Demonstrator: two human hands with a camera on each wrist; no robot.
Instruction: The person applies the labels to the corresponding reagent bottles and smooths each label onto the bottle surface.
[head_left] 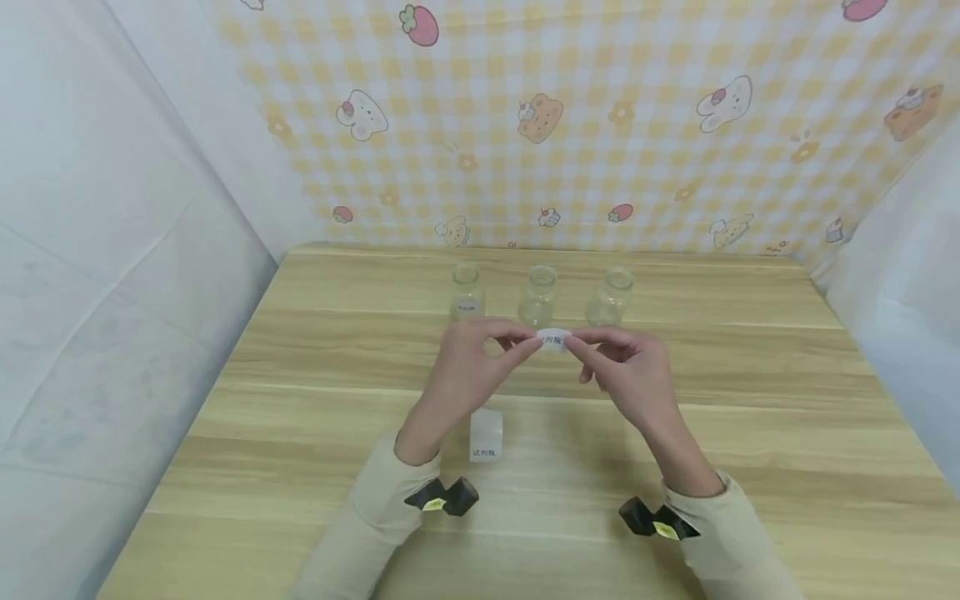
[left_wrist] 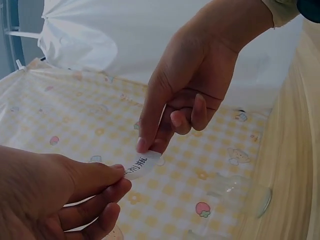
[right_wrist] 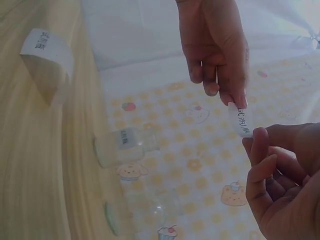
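Spanning the left hand (head_left: 474, 354) and the right hand (head_left: 637, 367): one label (head_left: 553, 339), white, printed, bowed along its length, held clear of the bench (head_left: 750, 417) and, in the head view, just in front of the middle jar (head_left: 538, 298). Grip: each hand pinched one end between thumb and finger; the right's spare fingers curled in below. Behind, upright and apart in a row: left jar (head_left: 467, 282), bearing a second label (head_left: 467, 307); middle jar; right jar (head_left: 610, 298); all clear glass, the latter two showing no label. On the near part of the bench: one sheet (head_left: 486, 435), arched, printed at one end. Risks, by judgement: the label, if sticky-backed, could have folded onto itself had the hands drawn together; an uneven tug could have torn it or freed one end; fingertips could have dulled any adhesive; a knuckle pushed too far forward could have tipped a jar.
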